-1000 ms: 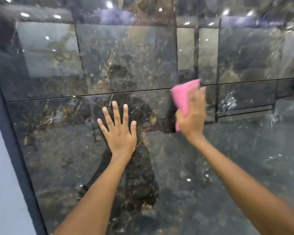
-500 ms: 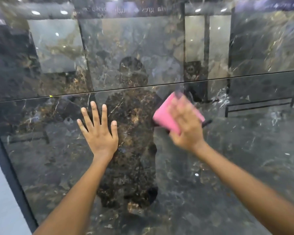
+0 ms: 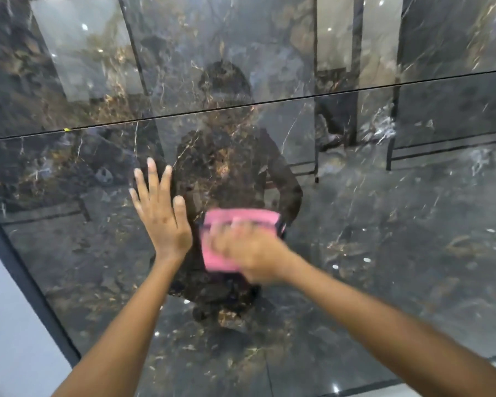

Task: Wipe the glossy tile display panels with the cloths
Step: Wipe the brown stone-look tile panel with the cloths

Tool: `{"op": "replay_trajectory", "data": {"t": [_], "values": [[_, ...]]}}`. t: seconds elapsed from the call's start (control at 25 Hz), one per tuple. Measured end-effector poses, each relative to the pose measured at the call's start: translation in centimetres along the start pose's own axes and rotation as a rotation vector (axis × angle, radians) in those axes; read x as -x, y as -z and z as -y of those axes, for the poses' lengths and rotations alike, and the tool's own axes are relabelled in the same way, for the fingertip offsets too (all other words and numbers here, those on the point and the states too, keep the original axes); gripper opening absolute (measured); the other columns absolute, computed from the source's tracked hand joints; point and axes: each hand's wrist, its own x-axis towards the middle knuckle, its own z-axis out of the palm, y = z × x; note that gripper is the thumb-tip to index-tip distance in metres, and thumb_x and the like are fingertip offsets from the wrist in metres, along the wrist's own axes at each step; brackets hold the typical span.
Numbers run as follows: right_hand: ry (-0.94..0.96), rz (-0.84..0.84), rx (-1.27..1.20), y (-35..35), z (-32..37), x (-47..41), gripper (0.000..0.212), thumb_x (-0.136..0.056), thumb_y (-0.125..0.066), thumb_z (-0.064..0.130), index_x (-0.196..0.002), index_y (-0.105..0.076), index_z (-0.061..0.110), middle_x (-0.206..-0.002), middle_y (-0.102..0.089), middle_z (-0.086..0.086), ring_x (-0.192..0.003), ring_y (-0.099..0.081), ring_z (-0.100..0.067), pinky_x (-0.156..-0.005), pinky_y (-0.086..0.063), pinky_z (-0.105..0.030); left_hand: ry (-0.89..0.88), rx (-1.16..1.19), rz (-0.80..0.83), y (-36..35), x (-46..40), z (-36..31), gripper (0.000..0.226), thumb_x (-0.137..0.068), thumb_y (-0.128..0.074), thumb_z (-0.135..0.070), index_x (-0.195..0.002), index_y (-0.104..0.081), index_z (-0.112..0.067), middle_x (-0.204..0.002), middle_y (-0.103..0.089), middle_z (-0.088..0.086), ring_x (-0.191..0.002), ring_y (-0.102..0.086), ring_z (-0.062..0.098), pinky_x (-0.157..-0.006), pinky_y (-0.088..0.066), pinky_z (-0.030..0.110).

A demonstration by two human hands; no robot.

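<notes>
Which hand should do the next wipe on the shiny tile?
The right hand. It already presses the pink cloth against the lower tile panel, while the left hand lies flat on the tile with nothing in it.

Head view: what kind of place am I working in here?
Probably a tile showroom: large glossy marble-look panels meet at a thin seam, and they mirror ceiling spotlights and more standing slabs. The right hand presses a pink cloth on one.
</notes>
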Motion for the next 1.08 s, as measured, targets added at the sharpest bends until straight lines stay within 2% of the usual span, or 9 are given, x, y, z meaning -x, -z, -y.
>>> {"op": "replay_trajectory", "data": {"t": [0.08, 0.16, 0.28, 0.4, 0.56, 0.64, 0.76, 0.88, 1.08], "values": [[0.456, 0.224, -0.071, -1.6, 3.9, 4.3, 0.069, -0.07, -0.073, 0.016, -0.136, -0.054, 0.007, -0.142, -0.052, -0.008, -0.13, -0.046, -0.027, -0.109, -0.034, -0.041, -0.012, -0.074, 0.091, -0.4, 4.4, 0.7, 0.057, -0.102, -0.028, -0.04, -0.153, -0.027, -0.016, -0.163, -0.01, 0.008, -0.151, 0.003, 0.023, -0.121, 0.002, 0.046], [0.457, 0.138, -0.11, -1.4, 0.1, 6.3, 0.064, -0.072, -0.066, 0.01, -0.135, -0.054, 0.009, -0.142, -0.052, -0.009, -0.128, -0.05, -0.027, -0.11, -0.033, -0.04, -0.08, -0.194, 0.141, -1.0, 7.3, 1.9, 0.06, -0.103, -0.025, -0.043, -0.157, -0.011, -0.022, -0.164, 0.005, 0.0, -0.151, 0.009, 0.022, -0.121, 0.004, 0.044], [-0.266, -0.257, -0.068, 1.8, -9.5, 6.2, 0.058, -0.074, -0.047, 0.007, -0.132, -0.049, 0.005, -0.135, -0.051, -0.015, -0.118, -0.054, -0.034, -0.098, -0.043, -0.046, -0.092, -0.277, 0.095, -2.0, 7.9, 2.4, 0.06, -0.104, -0.022, -0.044, -0.157, -0.001, -0.026, -0.164, 0.012, -0.005, -0.151, 0.01, 0.022, -0.122, 0.004, 0.043], [-0.818, -0.459, -0.163, 0.7, -7.5, 7.3, 0.067, -0.074, -0.052, 0.007, -0.14, -0.044, -0.001, -0.15, -0.039, -0.018, -0.135, -0.037, -0.042, -0.107, -0.034, -0.057, -0.094, -0.269, 0.061, -2.1, 8.2, 2.4, 0.06, -0.104, -0.024, -0.042, -0.157, -0.002, -0.025, -0.164, 0.012, -0.005, -0.151, 0.009, 0.021, -0.122, 0.003, 0.043], [0.08, 0.056, -0.068, -3.9, 5.2, 12.9, 0.076, -0.075, -0.055, 0.016, -0.147, -0.03, 0.011, -0.157, -0.028, -0.006, -0.143, -0.027, -0.026, -0.122, -0.009, -0.045, -0.109, -0.251, 0.07, -1.9, 8.2, 2.5, 0.059, -0.104, -0.023, -0.042, -0.157, -0.002, -0.025, -0.163, 0.013, -0.006, -0.151, 0.01, 0.02, -0.122, 0.003, 0.042], [0.29, 0.134, -0.079, -3.1, 2.7, 13.0, 0.069, -0.077, -0.057, 0.01, -0.143, -0.037, 0.008, -0.154, -0.035, -0.005, -0.139, -0.034, -0.025, -0.12, -0.017, -0.043, -0.108, -0.252, 0.074, -1.9, 8.2, 2.4, 0.059, -0.105, -0.022, -0.043, -0.157, -0.003, -0.024, -0.163, 0.013, -0.007, -0.151, 0.01, 0.019, -0.122, 0.002, 0.042], [-0.287, -0.249, -0.12, 0.6, -5.3, 6.7, 0.056, -0.078, -0.051, 0.005, -0.134, -0.051, 0.003, -0.141, -0.047, -0.017, -0.126, -0.043, -0.036, -0.098, -0.038, -0.05, -0.091, -0.248, 0.077, -1.8, 8.2, 2.3, 0.059, -0.105, -0.019, -0.046, -0.157, -0.006, -0.022, -0.163, 0.012, -0.006, -0.151, 0.009, 0.019, -0.122, 0.001, 0.043], [-0.764, -0.507, -0.165, 1.1, -5.4, 0.3, 0.064, -0.075, -0.058, 0.003, -0.137, -0.046, 0.004, -0.145, -0.043, -0.018, -0.135, -0.032, -0.039, -0.109, -0.03, -0.057, -0.116, -0.13, 0.079, -1.3, 8.1, 2.3, 0.066, -0.101, -0.013, -0.056, -0.154, -0.025, -0.018, -0.164, -0.005, 0.006, -0.151, 0.004, 0.02, -0.121, 0.0, 0.043], [0.336, 0.178, -0.022, -6.0, 10.8, 9.4, 0.069, -0.08, -0.063, 0.012, -0.145, -0.043, 0.018, -0.153, -0.038, -0.002, -0.143, -0.029, -0.025, -0.122, 0.002, -0.048, -0.051, -0.097, 0.177, -1.2, 12.7, 2.1, 0.061, -0.102, -0.019, -0.055, -0.154, -0.024, -0.024, -0.163, -0.006, 0.012, -0.15, 0.01, 0.021, -0.12, 0.005, 0.046]]}}
